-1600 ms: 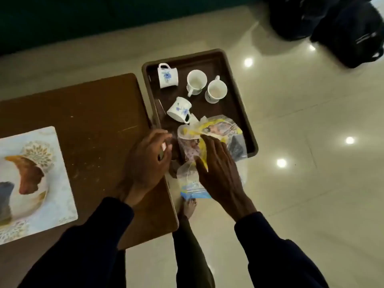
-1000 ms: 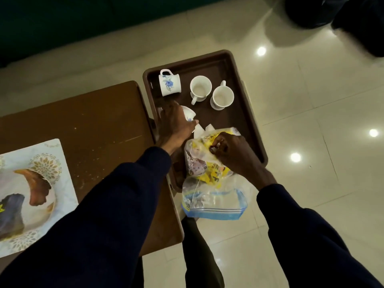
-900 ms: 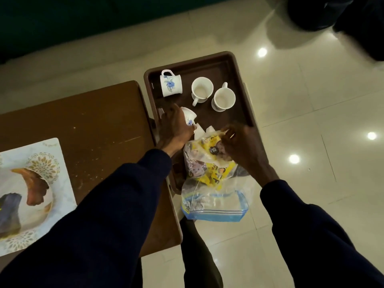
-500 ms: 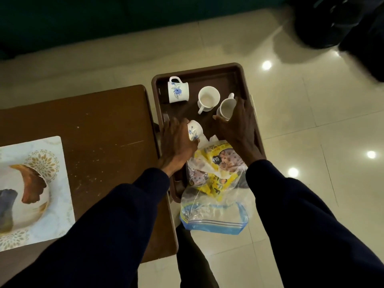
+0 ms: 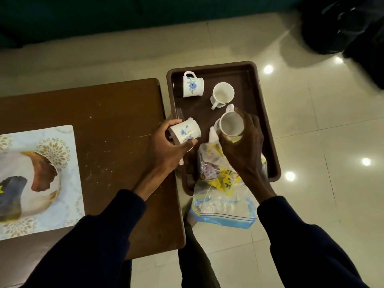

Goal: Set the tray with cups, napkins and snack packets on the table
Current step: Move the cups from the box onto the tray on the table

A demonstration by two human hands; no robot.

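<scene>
A dark brown tray (image 5: 268, 125) sits just right of the wooden table (image 5: 108, 113). My left hand (image 5: 166, 150) grips a white cup with a blue flower (image 5: 185, 132), tilted on its side above the tray's left edge. My right hand (image 5: 243, 148) holds a plain white cup (image 5: 231, 124), lifted with its mouth facing me. Two more cups stay on the tray: a flowered cup (image 5: 192, 84) at the back left and a plain cup (image 5: 222, 94) beside it. Yellow snack packets (image 5: 222, 177) lie in a clear zip bag (image 5: 224, 206) over the tray's near end. White napkin (image 5: 213, 135) shows by my right wrist.
A printed placemat (image 5: 37, 179) covers the table's left part. Pale glossy floor tiles (image 5: 322, 132) surround the tray. Dark bags (image 5: 342, 23) rest on the floor at the far right. My leg (image 5: 195, 256) shows below the table's corner.
Both hands left the snack bag and reached up the tray. Each has closed on a cup and lifted it; the left cup has come toward the table's edge.
</scene>
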